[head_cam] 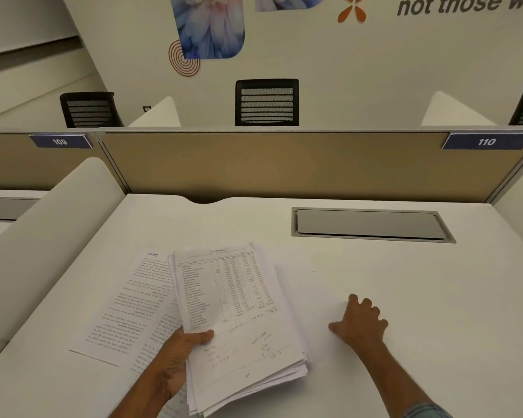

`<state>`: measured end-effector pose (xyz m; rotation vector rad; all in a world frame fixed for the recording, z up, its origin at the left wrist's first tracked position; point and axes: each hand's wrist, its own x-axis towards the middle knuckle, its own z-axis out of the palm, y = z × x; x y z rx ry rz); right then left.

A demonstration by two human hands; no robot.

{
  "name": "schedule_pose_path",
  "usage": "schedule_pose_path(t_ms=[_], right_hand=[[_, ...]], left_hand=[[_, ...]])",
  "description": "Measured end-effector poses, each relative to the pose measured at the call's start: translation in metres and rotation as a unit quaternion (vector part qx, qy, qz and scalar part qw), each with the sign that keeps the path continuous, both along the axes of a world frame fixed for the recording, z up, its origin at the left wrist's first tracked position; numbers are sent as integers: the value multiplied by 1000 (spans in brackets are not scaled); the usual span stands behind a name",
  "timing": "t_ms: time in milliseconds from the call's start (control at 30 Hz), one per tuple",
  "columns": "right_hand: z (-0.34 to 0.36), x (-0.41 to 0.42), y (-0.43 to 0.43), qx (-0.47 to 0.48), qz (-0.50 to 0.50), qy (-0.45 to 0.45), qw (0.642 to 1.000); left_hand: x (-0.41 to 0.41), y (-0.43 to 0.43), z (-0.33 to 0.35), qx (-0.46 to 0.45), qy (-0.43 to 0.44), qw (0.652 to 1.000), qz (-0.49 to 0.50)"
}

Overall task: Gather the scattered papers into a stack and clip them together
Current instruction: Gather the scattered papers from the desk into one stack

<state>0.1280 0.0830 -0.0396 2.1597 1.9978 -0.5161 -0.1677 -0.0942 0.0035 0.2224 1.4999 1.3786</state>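
My left hand (175, 354) grips a thick stack of papers (239, 321) by its left edge, thumb on top of a printed table with handwriting below it. The stack is lifted slightly over the white desk (405, 297). A loose printed sheet (127, 303) lies flat on the desk to the left, partly under the stack. A blank white sheet (308, 297) lies to the right of the stack, and my right hand (360, 324) rests on it with fingers spread. No clip is in view.
A grey cable hatch (369, 224) is set into the desk at the back right. A tan divider panel (269, 164) closes the far edge, with white side screens left (52, 236) and right. Black chairs stand beyond.
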Motion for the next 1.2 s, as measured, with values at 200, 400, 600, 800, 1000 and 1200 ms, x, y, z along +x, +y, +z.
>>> schedule_pose_path(t_ms=[200, 400, 600, 800, 1000, 1200], right_hand=[[-3, 0, 9, -41, -22, 49, 998], [-11, 4, 15, -49, -47, 138, 988], [-10, 15, 6, -18, -73, 310, 948], [12, 41, -20, -38, -193, 538, 820], [19, 28, -50, -50, -254, 614, 745], [40, -29, -87, -96, -242, 664, 701]], left_hand=[[-8, -2, -4, -4, -10, 1000, 10], [-13, -6, -3, -3, -13, 1000, 26], [-24, -15, -7, 8, -61, 998, 34], [-40, -22, 2, 25, -149, 987, 47], [-57, -36, 5, 53, -188, 980, 48], [-63, -50, 10, 54, -168, 983, 50]])
